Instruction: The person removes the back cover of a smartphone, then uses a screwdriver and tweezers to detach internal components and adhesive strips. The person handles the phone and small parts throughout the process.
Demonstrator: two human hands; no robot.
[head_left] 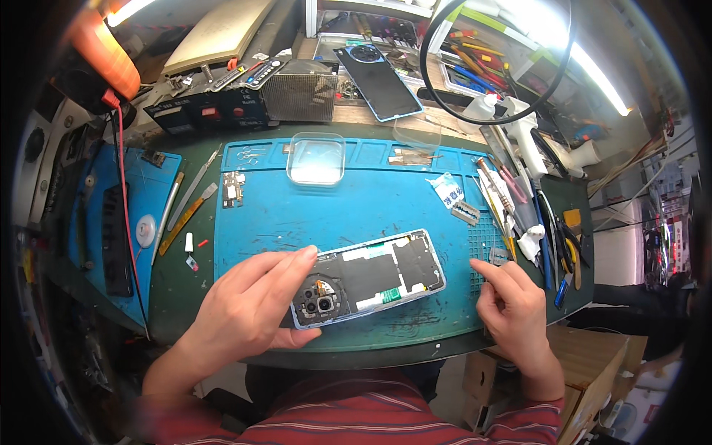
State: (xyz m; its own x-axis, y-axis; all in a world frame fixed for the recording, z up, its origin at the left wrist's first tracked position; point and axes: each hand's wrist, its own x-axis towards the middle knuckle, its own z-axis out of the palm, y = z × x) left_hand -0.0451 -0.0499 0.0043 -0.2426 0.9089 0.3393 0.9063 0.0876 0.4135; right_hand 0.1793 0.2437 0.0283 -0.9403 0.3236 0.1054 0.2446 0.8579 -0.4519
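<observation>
An opened smartphone (371, 274) with its back off shows dark inner covers, a green-and-white part and a camera module (319, 300) at its left end. My left hand (248, 300) grips that end, fingers along the upper edge and thumb at the lower edge, holding the phone tilted over the blue work mat (297, 215). Apart from the phone, my right hand (512, 300) hovers over the mat's right side. Its fingers are curled, the index finger reaching toward the mat's grid; anything inside them is hidden.
A clear plastic box (317, 159) stands at the mat's back edge. A razor blade (466, 213) and a white packet (447, 190) lie at right, beside tweezers and pliers (569, 252). Knives (189, 219) lie left. Behind is a phone back cover (380, 83).
</observation>
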